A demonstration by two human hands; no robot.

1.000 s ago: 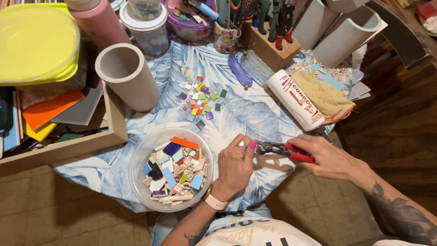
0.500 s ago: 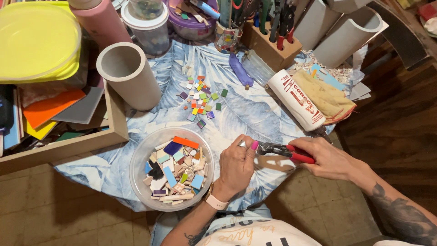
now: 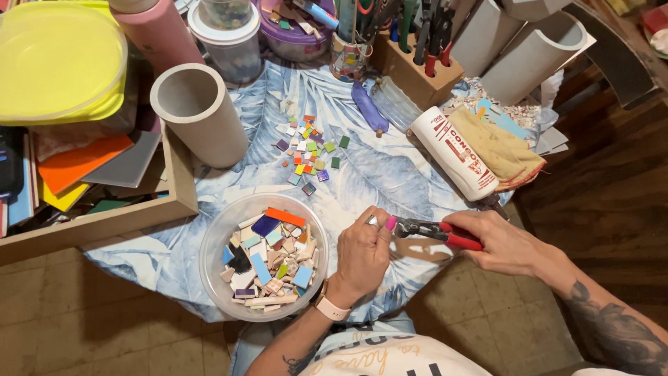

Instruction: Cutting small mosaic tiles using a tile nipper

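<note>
Head view, near edge of the cloth-covered table (image 3: 390,167): my left hand (image 3: 362,254) pinches a small tile piece, hidden by its fingers; my right hand (image 3: 497,244) clamps red-handled nippers (image 3: 435,231), jaws at that piece. Clear bowl (image 3: 216,244) of tile scraps just left; loose coloured tiles (image 3: 309,150) mid-table.

Clear plastic bowl (image 3: 216,240), glossy tile pieces (image 3: 268,257), metal nippers (image 3: 435,231), printed cloth (image 3: 376,167)

Leaf-print cloth (image 3: 390,174) w/ tile bowl (image 3: 229,230), grey tube (image 3: 198,115) (loose mosaic bits (image 3: 306,150))
</note>
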